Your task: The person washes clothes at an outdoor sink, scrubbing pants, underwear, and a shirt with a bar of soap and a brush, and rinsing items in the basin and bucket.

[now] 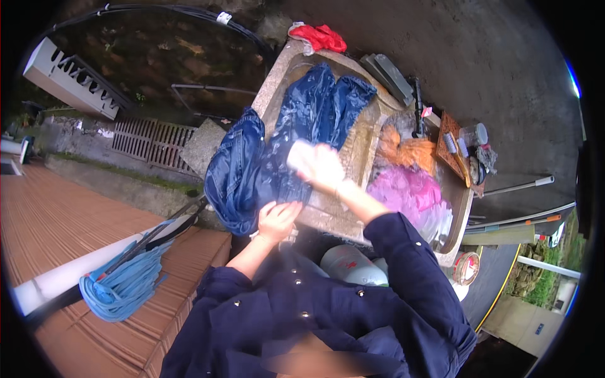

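Note:
Wet dark blue denim jeans are spread over the stone wash sink, with pale suds on the cloth. Part of the denim hangs in a bunch over the sink's left side. My left hand holds the cloth down near the front rim, fingers laid together on it. Above the middle of the jeans, my right hand grips a whitish object. Motion blur hides what that object is, and whether it touches the denim is unclear.
Orange and pink plastic bags lie in the right basin. A wooden-handled brush rests on a brick at its rim. A red bag sits on the far corner. A blue mop lies left, a pale container below.

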Demonstrator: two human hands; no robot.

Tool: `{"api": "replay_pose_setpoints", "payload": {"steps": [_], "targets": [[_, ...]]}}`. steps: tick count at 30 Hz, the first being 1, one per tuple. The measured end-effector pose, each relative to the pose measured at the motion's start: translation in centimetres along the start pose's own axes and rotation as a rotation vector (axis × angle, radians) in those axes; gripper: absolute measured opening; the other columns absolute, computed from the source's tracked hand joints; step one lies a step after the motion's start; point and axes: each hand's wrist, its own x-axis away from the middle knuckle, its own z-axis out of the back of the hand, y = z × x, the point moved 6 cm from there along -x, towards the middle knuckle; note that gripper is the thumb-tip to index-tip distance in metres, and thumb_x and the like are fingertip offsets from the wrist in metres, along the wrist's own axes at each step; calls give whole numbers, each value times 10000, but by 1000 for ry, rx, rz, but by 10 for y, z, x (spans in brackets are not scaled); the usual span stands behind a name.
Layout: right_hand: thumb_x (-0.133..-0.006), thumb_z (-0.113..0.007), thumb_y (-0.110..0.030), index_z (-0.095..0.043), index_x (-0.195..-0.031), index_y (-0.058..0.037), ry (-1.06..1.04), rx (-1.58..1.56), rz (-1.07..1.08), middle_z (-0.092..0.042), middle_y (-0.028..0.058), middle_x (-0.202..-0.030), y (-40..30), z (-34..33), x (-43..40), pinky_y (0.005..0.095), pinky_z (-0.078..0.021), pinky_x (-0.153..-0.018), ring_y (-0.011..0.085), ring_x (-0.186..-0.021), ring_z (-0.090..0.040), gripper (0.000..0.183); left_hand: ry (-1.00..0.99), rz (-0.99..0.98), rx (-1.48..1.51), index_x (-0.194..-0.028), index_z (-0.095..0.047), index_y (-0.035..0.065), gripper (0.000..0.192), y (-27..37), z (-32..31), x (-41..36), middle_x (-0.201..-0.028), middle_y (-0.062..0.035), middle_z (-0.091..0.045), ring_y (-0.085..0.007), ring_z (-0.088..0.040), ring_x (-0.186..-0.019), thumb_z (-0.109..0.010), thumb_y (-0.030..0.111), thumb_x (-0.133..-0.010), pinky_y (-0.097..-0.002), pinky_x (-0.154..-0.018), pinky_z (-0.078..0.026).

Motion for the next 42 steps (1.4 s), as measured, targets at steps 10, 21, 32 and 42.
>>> {"api": "replay_pose_setpoints", "payload": {"steps": [10, 21, 32, 42], "targets": [[-860, -563, -478, -466, -1322, -96, 191, -86, -208, -519, 245, -1073, 36, 4, -24, 517, -449, -812, 392, -980, -550, 606, 5, -27, 59, -993, -731, 203, 296, -7, -11, 1, -992, 102, -671, -54, -592, -847, -583, 200, -736, -307, -845, -386], [-862, -549, -495, -444, -1360, -140, 211, -252, -32, -540, 232, -1062, 41, -20, -38, 493, -477, -760, 363, -936, -564, 621, 54, 7, 37, -978, -732, 198, 296, -4, -10, -2, -942, 97, -667, -54, -591, -813, -608, 193, -710, -296, -837, -375], [-964, -425, -418, -425, -1368, -44, 650, -864, -416, -485, 237, -1316, 169, 22, -77, 400, -395, -994, 356, -1161, -530, 551, -238, 276, 76, -887, -605, 138, 367, 7, -16, -60, -812, -28, -513, -205, -517, -809, -751, 398, -674, -381, -755, -340], [-797, -682, -367, -345, -1415, -108, 318, -333, -1149, -475, 264, -1301, 228, -79, 163, 486, -420, -939, 401, -1176, -499, 750, -453, 566, -199, -871, -525, 70, 343, -20, -95, -94, -821, -107, -638, -261, -667, -763, -722, 331, -766, -375, -684, -514]]}}
